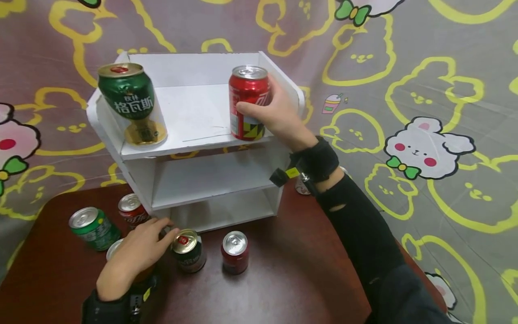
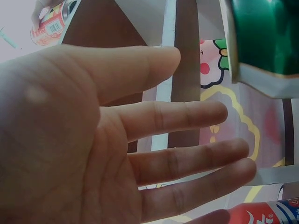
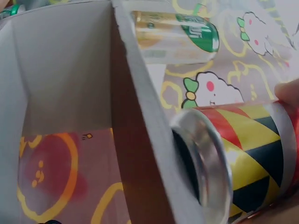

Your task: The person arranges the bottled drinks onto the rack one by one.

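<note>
A cloth printed with yellow bear outlines and white cartoon animals is hanging behind a dark brown table (image 1: pixel 291 279), and a white three-level shelf (image 1: pixel 194 180) is standing on the table against it.

The right hand (image 1: pixel 279 118) is reaching up to the top level of the shelf and curling its fingers and thumb around a red can (image 1: pixel 247 103), which is standing upright near the right wall of that level, close to the front edge. The right wrist view is showing the can's silver base and its red, yellow and black pattern, with one fingertip (image 3: pixel 288 93) lying on its side. A green can (image 1: pixel 131 102) is standing on the same level at the left end, well apart from the red one.

The left hand (image 1: pixel 137 252) is hovering low over the table in front of the shelf, its fingers (image 2: pixel 187 116) straight and slightly spread, holding nothing. Its fingertips are lying just beside a dark green can (image 1: pixel 187 250) with a gold top. A small red can (image 1: pixel 234 252) is standing just to the right of that one. To the left, a light green can (image 1: pixel 94 227) is lying tilted, with another red can (image 1: pixel 132 210) behind it near the shelf's foot.
</note>
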The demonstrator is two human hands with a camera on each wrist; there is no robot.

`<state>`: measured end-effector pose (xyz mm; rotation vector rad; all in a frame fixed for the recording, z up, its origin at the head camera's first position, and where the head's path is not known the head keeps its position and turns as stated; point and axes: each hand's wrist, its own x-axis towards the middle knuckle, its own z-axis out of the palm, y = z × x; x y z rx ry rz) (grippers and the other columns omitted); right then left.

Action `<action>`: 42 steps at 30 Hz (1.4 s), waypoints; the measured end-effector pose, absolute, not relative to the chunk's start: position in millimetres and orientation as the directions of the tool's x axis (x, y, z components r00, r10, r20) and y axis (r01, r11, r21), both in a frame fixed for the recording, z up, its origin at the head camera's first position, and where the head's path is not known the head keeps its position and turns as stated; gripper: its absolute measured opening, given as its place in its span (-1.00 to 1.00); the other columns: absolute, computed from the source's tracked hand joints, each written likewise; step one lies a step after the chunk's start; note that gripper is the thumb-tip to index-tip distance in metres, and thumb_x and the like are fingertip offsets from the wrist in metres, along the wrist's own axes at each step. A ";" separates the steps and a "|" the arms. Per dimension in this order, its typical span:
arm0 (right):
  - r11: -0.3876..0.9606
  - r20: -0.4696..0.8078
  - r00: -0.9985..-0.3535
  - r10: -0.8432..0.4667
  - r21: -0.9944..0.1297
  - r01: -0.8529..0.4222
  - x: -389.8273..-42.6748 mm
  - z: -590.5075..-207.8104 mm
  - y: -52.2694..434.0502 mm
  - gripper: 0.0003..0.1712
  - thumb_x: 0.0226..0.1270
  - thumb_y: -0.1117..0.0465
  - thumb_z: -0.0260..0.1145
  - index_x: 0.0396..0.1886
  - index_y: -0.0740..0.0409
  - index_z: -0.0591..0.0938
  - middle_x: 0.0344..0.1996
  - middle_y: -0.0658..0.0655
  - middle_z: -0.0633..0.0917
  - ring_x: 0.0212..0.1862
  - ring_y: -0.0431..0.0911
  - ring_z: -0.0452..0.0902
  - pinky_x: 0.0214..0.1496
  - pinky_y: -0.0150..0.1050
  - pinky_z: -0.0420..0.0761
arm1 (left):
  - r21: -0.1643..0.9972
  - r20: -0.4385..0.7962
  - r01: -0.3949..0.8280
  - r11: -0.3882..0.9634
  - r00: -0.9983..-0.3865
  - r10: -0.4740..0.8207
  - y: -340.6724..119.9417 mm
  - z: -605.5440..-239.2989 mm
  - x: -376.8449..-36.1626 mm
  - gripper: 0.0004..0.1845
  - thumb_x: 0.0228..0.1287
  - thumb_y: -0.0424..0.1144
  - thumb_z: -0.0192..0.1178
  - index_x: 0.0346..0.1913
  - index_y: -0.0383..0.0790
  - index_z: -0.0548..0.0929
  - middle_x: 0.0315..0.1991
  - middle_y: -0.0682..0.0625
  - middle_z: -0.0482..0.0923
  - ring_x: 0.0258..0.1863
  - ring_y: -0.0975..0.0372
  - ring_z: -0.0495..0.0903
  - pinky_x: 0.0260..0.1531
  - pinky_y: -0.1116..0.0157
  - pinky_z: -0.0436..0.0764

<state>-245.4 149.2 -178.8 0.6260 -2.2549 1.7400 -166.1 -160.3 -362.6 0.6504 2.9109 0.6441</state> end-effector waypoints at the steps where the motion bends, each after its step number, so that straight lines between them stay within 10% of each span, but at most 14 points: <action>1: 0.219 0.436 -0.878 -0.198 -0.853 -0.474 -245.8 -181.3 148.3 -0.27 0.11 0.22 0.40 0.24 0.17 0.26 0.08 0.09 0.49 0.11 -0.09 0.38 0.12 -0.21 0.43 | 0.420 0.007 0.387 0.821 -0.906 0.423 -160.7 -362.6 -165.7 -0.54 0.37 0.01 0.09 0.04 -0.35 0.56 -0.08 -0.28 0.55 -0.16 -0.12 0.56 -0.26 -0.10 0.52; 42: 0.341 0.232 -0.900 -0.368 -0.867 -0.363 -259.0 -183.1 117.7 -0.16 0.06 0.15 0.47 0.28 0.03 0.22 0.11 -0.02 0.46 0.11 -0.19 0.35 0.13 -0.34 0.39 | 0.412 -0.030 0.369 0.833 -0.908 0.417 -157.3 -363.9 -167.5 -0.48 0.39 0.06 0.03 0.06 -0.39 0.53 -0.05 -0.34 0.52 -0.13 -0.16 0.55 -0.27 -0.12 0.51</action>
